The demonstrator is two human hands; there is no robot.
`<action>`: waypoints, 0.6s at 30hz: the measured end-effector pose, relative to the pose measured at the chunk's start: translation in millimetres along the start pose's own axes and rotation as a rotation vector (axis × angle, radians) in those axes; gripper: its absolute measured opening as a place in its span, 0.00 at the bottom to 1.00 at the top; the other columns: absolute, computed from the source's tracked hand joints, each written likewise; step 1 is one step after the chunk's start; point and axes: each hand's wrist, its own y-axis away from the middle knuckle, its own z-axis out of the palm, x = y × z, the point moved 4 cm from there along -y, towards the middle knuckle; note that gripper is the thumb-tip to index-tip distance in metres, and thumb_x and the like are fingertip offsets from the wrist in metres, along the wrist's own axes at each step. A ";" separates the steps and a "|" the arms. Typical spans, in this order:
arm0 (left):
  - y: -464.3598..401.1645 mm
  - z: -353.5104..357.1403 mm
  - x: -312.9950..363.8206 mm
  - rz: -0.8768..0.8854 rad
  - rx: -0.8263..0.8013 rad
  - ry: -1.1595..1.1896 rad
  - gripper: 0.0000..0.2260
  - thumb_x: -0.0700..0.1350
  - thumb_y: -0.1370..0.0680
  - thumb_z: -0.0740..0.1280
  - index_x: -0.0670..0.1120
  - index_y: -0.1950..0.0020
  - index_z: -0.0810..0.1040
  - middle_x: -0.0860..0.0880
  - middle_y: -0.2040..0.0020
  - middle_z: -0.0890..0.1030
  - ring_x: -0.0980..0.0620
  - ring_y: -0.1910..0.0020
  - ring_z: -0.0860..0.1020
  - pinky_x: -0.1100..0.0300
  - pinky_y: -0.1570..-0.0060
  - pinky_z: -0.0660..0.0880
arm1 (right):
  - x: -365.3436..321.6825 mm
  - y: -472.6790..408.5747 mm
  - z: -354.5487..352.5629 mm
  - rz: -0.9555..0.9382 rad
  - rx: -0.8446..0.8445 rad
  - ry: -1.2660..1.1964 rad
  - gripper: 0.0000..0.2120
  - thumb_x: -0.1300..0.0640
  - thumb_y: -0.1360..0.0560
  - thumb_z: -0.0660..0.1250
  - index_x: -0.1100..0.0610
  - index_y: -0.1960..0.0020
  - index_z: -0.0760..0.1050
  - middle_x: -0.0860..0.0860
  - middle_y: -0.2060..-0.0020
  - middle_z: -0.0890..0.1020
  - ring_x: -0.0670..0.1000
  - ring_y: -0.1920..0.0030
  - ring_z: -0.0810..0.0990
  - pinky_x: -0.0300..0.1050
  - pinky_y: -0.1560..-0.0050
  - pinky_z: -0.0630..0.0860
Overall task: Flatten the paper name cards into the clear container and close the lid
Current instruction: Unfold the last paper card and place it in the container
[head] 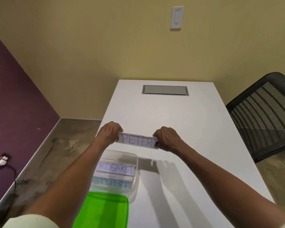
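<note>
A white paper name card [136,141] with blue lettering is held in the air above the white table [179,122], just beyond the container. My left hand [109,132] pinches its left end and my right hand [165,138] pinches its right end. The clear container [135,163] sits open near the table's left edge, below my forearms. Inside it lie two name cards, one lettered card [116,167] over another [112,183]. A green lid [104,211] lies against the container's near side, partly under my left forearm.
A grey cable hatch [165,90] is set into the far end of the table. A black mesh chair [266,116] stands at the table's right side. The table's left edge drops to the floor. A wall switch [176,17] hangs on the yellow wall.
</note>
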 end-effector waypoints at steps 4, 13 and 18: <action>19.6 2.3 -23.8 -0.060 -0.017 0.055 0.16 0.33 0.25 0.62 0.46 0.42 0.81 0.44 0.54 0.84 0.46 0.52 0.81 0.52 0.49 0.77 | -28.0 0.7 8.7 -0.042 -0.014 0.001 0.07 0.56 0.35 0.69 0.59 0.60 0.78 0.57 0.65 0.80 0.58 0.66 0.70 0.43 0.68 0.60; 50.1 19.1 -69.5 -0.124 -0.088 0.059 0.13 0.34 0.24 0.63 0.44 0.45 0.81 0.46 0.59 0.84 0.49 0.60 0.82 0.53 0.52 0.78 | -81.8 1.0 28.1 -0.111 -0.063 -0.019 0.06 0.57 0.34 0.68 0.61 0.61 0.77 0.58 0.67 0.79 0.58 0.68 0.70 0.43 0.68 0.61; 55.8 27.6 -93.7 -0.157 -0.155 0.051 0.15 0.32 0.27 0.64 0.44 0.46 0.83 0.45 0.59 0.85 0.52 0.64 0.82 0.56 0.56 0.80 | -106.3 0.1 37.3 -0.143 -0.101 -0.038 0.09 0.55 0.32 0.69 0.62 0.59 0.78 0.59 0.65 0.78 0.59 0.67 0.69 0.43 0.66 0.60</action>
